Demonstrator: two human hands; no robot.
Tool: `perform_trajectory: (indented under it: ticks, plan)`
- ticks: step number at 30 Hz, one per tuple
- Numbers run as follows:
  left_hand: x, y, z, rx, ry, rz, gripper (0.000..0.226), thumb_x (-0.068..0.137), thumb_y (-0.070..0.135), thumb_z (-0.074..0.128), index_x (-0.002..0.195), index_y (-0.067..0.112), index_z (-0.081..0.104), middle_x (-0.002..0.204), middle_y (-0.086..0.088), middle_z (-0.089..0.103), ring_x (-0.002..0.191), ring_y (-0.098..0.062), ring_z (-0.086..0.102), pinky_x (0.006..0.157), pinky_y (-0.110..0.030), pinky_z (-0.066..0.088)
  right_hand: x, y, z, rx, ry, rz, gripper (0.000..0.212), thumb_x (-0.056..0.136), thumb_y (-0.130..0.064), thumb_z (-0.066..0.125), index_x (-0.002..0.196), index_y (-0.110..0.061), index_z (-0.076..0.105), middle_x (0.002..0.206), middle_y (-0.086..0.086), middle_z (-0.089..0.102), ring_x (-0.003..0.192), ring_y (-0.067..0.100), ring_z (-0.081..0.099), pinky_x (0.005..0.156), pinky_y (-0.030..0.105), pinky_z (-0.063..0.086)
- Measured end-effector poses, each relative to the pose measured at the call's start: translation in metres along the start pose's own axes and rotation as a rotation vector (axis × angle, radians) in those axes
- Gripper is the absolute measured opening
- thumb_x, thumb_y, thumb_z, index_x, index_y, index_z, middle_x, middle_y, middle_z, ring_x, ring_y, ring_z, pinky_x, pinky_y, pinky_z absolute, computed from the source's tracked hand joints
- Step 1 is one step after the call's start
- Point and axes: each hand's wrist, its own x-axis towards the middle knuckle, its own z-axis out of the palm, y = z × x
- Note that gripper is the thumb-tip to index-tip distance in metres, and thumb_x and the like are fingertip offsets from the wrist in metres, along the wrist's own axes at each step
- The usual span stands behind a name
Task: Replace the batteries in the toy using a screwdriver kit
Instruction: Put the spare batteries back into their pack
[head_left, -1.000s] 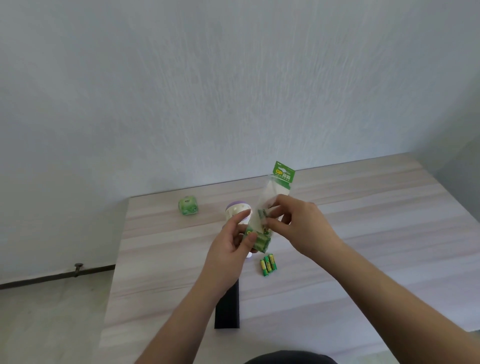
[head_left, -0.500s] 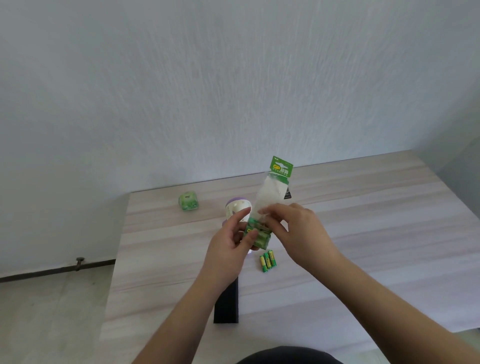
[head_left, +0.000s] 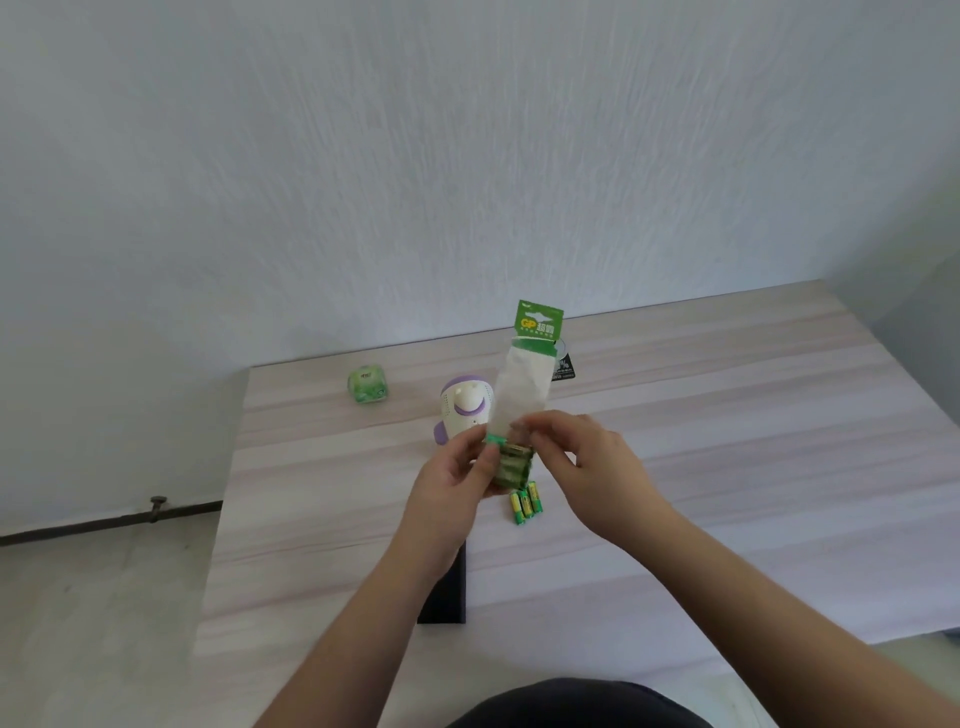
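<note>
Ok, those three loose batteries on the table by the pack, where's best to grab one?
Take the outermost of the loose batteries, the one on the right, pinching it across its middle from above. They lie flat on the table, side by side and touching, so only an outer one offers a free long side; the right hand is nearest.

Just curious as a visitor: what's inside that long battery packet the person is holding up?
The battery packet looks empty along its pale upper part; a few green batteries sit at the bottom. The left hand and right hand cover its edges, so I can't count them.
</note>
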Motion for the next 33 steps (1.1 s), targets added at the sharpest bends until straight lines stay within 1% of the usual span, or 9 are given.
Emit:
perform_trajectory:
  ticks: [3, 5, 8, 10, 15, 18, 20, 27, 33]
  plan:
    - [0.000, 0.000, 0.006, -0.122, 0.012, -0.083, 0.019, 0.099, 0.016, 0.047, 0.108, 0.013, 0.064, 0.092, -0.001, 0.074, 0.084, -0.015, 0.070, 0.073, -0.032, 0.058, 0.000, 0.003, -0.002, 0.091, 0.059, 0.000, 0.022, 0.097, -0.023, 0.051, 0.098, -0.041, 0.064, 0.093, -0.020, 0.070, 0.095, -0.001, 0.060, 0.077, 0.013, 0.045]
    - [-0.001, -0.002, 0.008, -0.127, 0.032, -0.105, 0.018, 0.099, 0.015, 0.047, 0.107, 0.011, 0.063, 0.088, 0.000, 0.074, 0.080, -0.014, 0.071, 0.070, -0.030, 0.058, -0.002, 0.004, -0.006, 0.199, 0.142, 0.034, 0.023, 0.097, -0.020, 0.050, 0.095, -0.039, 0.063, 0.086, -0.025, 0.071, 0.086, 0.000, 0.062, 0.068, 0.016, 0.046]
    - [-0.001, -0.003, 0.010, -0.154, 0.062, -0.141, 0.021, 0.101, 0.014, 0.045, 0.109, 0.006, 0.063, 0.086, 0.000, 0.074, 0.078, -0.013, 0.070, 0.069, -0.029, 0.058, 0.002, 0.017, -0.013, 0.328, 0.277, 0.137, 0.023, 0.097, -0.019, 0.046, 0.097, -0.033, 0.065, 0.075, -0.013, 0.070, 0.069, 0.022, 0.057, 0.058, 0.031, 0.047]
    - [-0.002, -0.005, 0.010, -0.169, 0.088, -0.156, 0.022, 0.101, 0.014, 0.044, 0.109, 0.004, 0.062, 0.088, -0.002, 0.073, 0.080, -0.014, 0.069, 0.068, -0.029, 0.058, 0.011, 0.038, -0.011, 0.350, 0.289, 0.213, 0.025, 0.097, -0.016, 0.044, 0.098, -0.029, 0.065, 0.073, -0.007, 0.066, 0.066, 0.023, 0.053, 0.052, 0.025, 0.042]
    - [-0.005, -0.014, 0.003, -0.152, 0.152, -0.188, 0.026, 0.101, 0.017, 0.045, 0.113, 0.001, 0.062, 0.104, -0.014, 0.071, 0.091, -0.022, 0.068, 0.077, -0.034, 0.059, 0.034, 0.108, 0.035, 0.221, 0.031, 0.380, 0.025, 0.095, -0.016, 0.043, 0.100, -0.029, 0.064, 0.083, 0.002, 0.065, 0.058, 0.014, 0.051, 0.049, 0.023, 0.041]
    - [-0.006, -0.017, 0.000, -0.161, 0.194, -0.207, 0.024, 0.101, 0.017, 0.045, 0.110, 0.004, 0.064, 0.101, -0.012, 0.072, 0.088, -0.020, 0.069, 0.074, -0.033, 0.058, 0.045, 0.138, 0.064, 0.092, -0.134, 0.395, 0.022, 0.095, -0.016, 0.045, 0.105, -0.026, 0.063, 0.084, 0.001, 0.060, 0.052, 0.013, 0.046, 0.045, 0.020, 0.036]
    - [-0.007, -0.019, -0.003, -0.173, 0.215, -0.215, 0.022, 0.101, 0.017, 0.045, 0.106, 0.006, 0.064, 0.095, -0.007, 0.073, 0.085, -0.018, 0.069, 0.075, -0.034, 0.059, 0.050, 0.152, 0.082, 0.018, -0.198, 0.394, 0.023, 0.095, -0.017, 0.047, 0.112, -0.024, 0.061, 0.095, 0.002, 0.062, 0.055, 0.012, 0.048, 0.046, 0.020, 0.036]
    - [-0.015, -0.021, -0.013, -0.174, 0.241, -0.228, 0.019, 0.100, 0.017, 0.047, 0.104, 0.009, 0.064, 0.091, -0.004, 0.073, 0.084, -0.016, 0.069, 0.080, -0.036, 0.058, 0.062, 0.187, 0.121, -0.186, -0.242, 0.469, 0.031, 0.098, -0.024, 0.041, 0.124, -0.014, 0.055, 0.113, 0.015, 0.058, 0.092, 0.030, 0.060, 0.068, 0.029, 0.041]
    - [-0.020, -0.021, -0.018, -0.167, 0.231, -0.237, 0.020, 0.100, 0.016, 0.047, 0.110, 0.013, 0.064, 0.100, -0.006, 0.073, 0.090, -0.018, 0.069, 0.079, -0.035, 0.059, 0.068, 0.195, 0.132, -0.225, -0.214, 0.524, 0.024, 0.094, -0.024, 0.050, 0.116, -0.014, 0.054, 0.109, 0.013, 0.057, 0.086, 0.029, 0.058, 0.067, 0.032, 0.043]
